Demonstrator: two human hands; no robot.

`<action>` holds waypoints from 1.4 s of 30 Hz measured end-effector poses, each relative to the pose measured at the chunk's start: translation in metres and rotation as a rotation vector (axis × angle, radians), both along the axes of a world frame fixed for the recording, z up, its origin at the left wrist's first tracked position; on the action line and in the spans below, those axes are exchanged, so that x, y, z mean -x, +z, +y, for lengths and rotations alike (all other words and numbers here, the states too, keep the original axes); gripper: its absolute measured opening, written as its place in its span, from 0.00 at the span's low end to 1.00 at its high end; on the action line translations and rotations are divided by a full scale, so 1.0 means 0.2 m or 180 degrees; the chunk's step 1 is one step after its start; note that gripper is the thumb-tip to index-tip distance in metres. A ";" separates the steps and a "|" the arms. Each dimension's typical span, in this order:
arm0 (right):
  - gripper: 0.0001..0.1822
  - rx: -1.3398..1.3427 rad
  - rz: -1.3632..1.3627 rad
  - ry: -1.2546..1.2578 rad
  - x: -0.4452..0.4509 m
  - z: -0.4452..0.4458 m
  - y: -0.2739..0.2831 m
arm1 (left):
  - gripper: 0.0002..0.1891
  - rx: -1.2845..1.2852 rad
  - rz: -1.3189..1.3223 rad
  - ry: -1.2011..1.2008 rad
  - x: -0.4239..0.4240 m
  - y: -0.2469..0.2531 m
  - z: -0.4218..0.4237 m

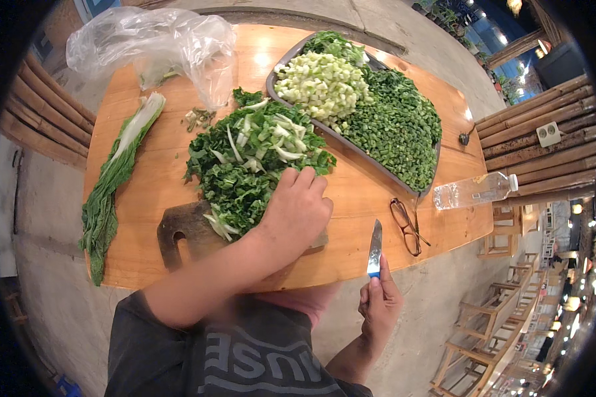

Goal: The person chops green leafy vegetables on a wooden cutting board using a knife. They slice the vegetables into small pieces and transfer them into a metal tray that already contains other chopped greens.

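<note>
My left hand (298, 208) reaches across the wooden cutting board (184, 223), its fingertips against the right side of a heap of chopped leafy greens (238, 188); whether it pinches any is hidden. Pale cut stems (273, 134) lie on top of the heap. In my right hand (381, 302), a knife with a blue handle (375, 248) points away from me, off the table's near edge. A dark tray (347, 140) holds diced pale stems (320, 84) and finely chopped greens (397, 129). One whole leafy stalk (116, 168) lies at the left.
A clear plastic bag (179, 44) sits at the far left of the wooden table (139, 238), near small scraps (197, 119). Eyeglasses (406, 228) and a clear plastic bottle (472, 191) lie at the right, with a dark plug (464, 139) beyond. Bamboo posts flank the table.
</note>
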State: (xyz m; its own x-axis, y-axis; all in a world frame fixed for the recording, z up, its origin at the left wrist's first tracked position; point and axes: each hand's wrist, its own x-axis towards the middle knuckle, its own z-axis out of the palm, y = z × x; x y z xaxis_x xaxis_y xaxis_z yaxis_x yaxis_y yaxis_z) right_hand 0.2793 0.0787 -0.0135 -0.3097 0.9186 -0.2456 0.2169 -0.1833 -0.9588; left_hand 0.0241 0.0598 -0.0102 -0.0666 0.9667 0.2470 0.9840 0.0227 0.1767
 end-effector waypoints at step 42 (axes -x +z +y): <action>0.31 -0.2111 -0.1207 0.2211 0.63 -0.39 0.08 | 0.11 -0.1204 -0.0455 0.0975 0.19 -0.16 -0.88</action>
State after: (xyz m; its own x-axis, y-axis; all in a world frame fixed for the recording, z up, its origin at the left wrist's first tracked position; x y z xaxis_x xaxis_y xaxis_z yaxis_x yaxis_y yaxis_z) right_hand 0.1534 0.0015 0.0027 -0.8314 0.5532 0.0530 0.3822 0.6385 -0.6680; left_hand -0.0137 -0.1171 -0.0421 -0.3918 0.7422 0.5437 0.9076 0.2148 0.3608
